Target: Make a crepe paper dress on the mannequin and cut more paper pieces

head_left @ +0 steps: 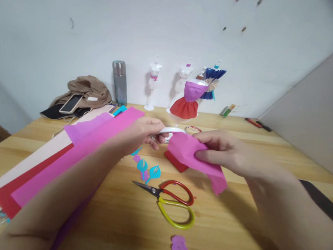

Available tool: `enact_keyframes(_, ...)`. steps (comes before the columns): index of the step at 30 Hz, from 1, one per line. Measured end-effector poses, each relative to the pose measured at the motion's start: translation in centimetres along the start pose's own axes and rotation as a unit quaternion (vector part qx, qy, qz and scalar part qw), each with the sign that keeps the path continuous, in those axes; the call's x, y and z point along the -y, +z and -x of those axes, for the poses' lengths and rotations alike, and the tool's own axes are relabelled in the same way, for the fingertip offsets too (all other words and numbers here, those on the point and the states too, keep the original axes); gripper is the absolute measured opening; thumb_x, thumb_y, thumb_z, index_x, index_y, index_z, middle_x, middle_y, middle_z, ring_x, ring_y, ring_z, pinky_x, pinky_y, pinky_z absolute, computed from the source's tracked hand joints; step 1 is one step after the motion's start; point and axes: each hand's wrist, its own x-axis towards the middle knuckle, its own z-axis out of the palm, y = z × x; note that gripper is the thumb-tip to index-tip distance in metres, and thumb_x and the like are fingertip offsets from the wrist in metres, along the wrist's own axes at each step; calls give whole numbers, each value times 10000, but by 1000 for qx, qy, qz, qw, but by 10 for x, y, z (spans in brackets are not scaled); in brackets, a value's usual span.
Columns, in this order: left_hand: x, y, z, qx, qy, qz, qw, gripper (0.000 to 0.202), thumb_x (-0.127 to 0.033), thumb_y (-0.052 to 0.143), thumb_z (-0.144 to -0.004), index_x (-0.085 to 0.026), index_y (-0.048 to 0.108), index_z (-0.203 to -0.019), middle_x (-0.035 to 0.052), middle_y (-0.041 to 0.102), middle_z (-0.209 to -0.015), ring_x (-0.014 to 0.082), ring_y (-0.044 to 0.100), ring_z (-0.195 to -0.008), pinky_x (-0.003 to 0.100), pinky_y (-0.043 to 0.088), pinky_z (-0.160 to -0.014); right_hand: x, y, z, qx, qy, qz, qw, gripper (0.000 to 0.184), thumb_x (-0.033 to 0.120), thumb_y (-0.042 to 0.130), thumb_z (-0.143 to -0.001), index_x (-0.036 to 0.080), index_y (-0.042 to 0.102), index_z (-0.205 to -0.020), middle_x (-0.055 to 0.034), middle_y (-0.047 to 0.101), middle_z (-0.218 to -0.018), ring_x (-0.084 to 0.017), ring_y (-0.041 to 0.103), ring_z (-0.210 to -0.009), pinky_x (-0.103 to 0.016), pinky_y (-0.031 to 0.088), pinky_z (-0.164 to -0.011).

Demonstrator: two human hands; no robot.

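My left hand (149,131) is closed around a roll of white tape (175,130), seen nearly edge-on. Between the thumb and fingers of my right hand (217,147) is a piece of pink crepe paper (187,150), its upper edge against the tape and its lower end hanging over the table. Below the hands lie scissors (154,191) with one red and one yellow handle, blades pointing left. Blue paper leaves (154,172) and purple paper flowers (144,175) rest left of a folded red paper (175,162). Another purple flower (179,244) sits nearer me.
Pink, red and white paper sheets (101,134) are stacked at the left. Behind stand a grey flask (120,84), small white mannequins (155,76) and one in a purple-and-red paper dress (184,107). A phone (71,103) lies on brown cloth (90,89).
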Motion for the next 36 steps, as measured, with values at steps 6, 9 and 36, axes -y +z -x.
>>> enact_keyframes(6, 1, 7, 0, -39, 14, -121, 992, 180, -175, 512, -931, -129, 584, -773, 4, 618, -755, 75, 586, -644, 207, 497, -650, -1, -4, 7, -23, -31, -6, 999, 321, 479, 698, -839, 183, 657, -722, 10, 557, -573, -92, 478, -450, -214, 324, -395)
enact_keyframes(9, -1, 10, -1, -55, 15, -134, 989, 181, -146, 477, -934, -140, 566, -776, -3, 600, -780, 82, 607, -692, 203, 524, -644, -3, -1, 2, -32, -58, 13, 998, 373, 531, 700, -836, 179, 665, -718, 4, 563, -579, -91, 452, -461, -222, 315, -410)
enact_keyframes(36, 5, 7, -3, -40, 117, -316, 941, 177, -217, 546, -863, -153, 622, -717, -28, 588, -651, 104, 521, -658, 240, 381, -654, -2, 10, -8, -73, -121, 130, 981, 306, 451, 579, -918, 204, 590, -738, -6, 566, -675, -134, 474, -599, -266, 366, -535)
